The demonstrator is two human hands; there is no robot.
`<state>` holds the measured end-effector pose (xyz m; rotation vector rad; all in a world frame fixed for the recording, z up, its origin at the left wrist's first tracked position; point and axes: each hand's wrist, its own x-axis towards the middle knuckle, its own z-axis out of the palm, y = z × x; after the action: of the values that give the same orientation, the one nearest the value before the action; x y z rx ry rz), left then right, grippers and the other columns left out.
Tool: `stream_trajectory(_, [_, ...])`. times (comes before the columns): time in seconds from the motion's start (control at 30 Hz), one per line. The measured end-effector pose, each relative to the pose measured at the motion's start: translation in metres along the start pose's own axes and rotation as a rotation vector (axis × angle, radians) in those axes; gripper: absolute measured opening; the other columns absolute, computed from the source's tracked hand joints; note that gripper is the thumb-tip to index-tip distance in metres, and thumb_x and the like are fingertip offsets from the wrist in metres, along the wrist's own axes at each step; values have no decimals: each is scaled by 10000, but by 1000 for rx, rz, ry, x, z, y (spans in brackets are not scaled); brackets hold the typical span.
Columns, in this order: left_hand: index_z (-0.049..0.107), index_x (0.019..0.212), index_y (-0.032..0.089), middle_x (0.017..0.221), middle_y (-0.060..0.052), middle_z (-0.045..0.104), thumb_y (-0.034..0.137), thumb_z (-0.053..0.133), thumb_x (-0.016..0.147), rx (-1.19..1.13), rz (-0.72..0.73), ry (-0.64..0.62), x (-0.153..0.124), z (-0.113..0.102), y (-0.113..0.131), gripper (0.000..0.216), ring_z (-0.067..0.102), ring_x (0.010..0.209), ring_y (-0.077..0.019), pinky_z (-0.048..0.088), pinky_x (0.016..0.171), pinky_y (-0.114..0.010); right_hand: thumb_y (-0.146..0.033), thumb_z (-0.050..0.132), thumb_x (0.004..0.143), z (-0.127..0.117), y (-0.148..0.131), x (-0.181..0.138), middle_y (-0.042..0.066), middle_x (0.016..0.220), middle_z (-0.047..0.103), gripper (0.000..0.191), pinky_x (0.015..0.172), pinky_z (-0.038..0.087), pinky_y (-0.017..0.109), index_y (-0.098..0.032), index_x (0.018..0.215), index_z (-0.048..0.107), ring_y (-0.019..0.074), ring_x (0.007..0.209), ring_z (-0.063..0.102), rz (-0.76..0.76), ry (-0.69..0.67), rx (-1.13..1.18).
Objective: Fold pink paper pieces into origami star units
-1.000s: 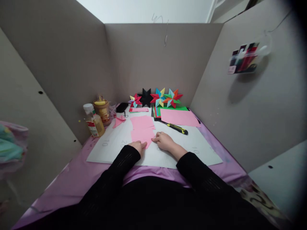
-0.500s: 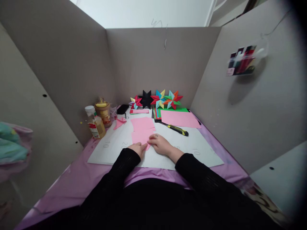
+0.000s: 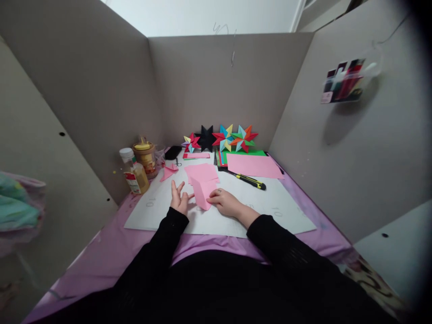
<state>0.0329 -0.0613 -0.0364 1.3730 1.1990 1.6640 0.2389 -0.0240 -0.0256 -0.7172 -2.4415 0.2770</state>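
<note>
A pink sheet of paper point(image 3: 204, 194) with a crease in it is tilted up off the white board point(image 3: 162, 215). My right hand point(image 3: 227, 202) pinches its lower right edge. At its left side is my left hand point(image 3: 180, 198), fingers spread, one fingertip close to the paper's edge; whether it touches I cannot tell. Just behind lie more pink paper sheets point(image 3: 202, 171), partly covered by the raised one. A folded pink paper piece point(image 3: 169, 171) rests to the left of them.
A yellow and black utility knife point(image 3: 250, 181) lies at the right, below a large pink sheet point(image 3: 254, 165). Small scissors point(image 3: 178, 163) and a phone-like black object point(image 3: 173, 153) are at the back left. Glue bottle point(image 3: 136, 173) and jar point(image 3: 146, 157) stand left. Paper stars point(image 3: 224, 138) lean on the back wall.
The pink sheet has been lifted and tilted up from the board by my right hand. My left hand has let go, moved left and spread its fingers.
</note>
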Motion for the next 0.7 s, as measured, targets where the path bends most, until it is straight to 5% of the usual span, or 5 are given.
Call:
stream_trajectory(0.1, [-113,1385,234,1261,-142,480,301,381,852,34,-20,-193,-2,2,-2,730,643,797,-148,522,763,-369,-82,479,766,0,-2,0,73,954,611,308,831,416,322,-219,957,679,177,916,519,-27,-22,56])
stream_trajectory(0.23, [426,1273,168,1038,-85,648,226,442,785,512,192,-538,-2,5,-6,492,613,938,-208,479,860,-381,-39,471,702,-3,-3,2,55,1000,621,333,874,405,315,-216,857,706,165,932,538,-34,-81,233])
stream_trajectory(0.33, [592,1090,164,1127,-87,608,163,432,752,732,399,-679,-2,9,-6,374,548,1064,-220,427,937,-380,-47,445,666,-10,-1,1,30,919,659,326,830,430,274,-198,771,714,147,853,581,89,-123,398])
stream_trajectory(0.57, [599,1080,207,1172,-47,584,188,426,789,993,416,-690,-9,15,7,340,484,1141,-241,423,923,-427,-74,381,648,-20,13,-2,25,782,653,291,700,451,245,-166,707,651,142,752,584,587,437,265])
stream_trajectory(0.7, [599,1084,204,1167,-54,587,205,418,805,997,407,-684,-11,16,14,333,488,1132,-241,432,905,-416,-100,384,703,-11,15,-1,16,800,656,300,717,449,251,-181,847,634,131,735,586,570,352,290])
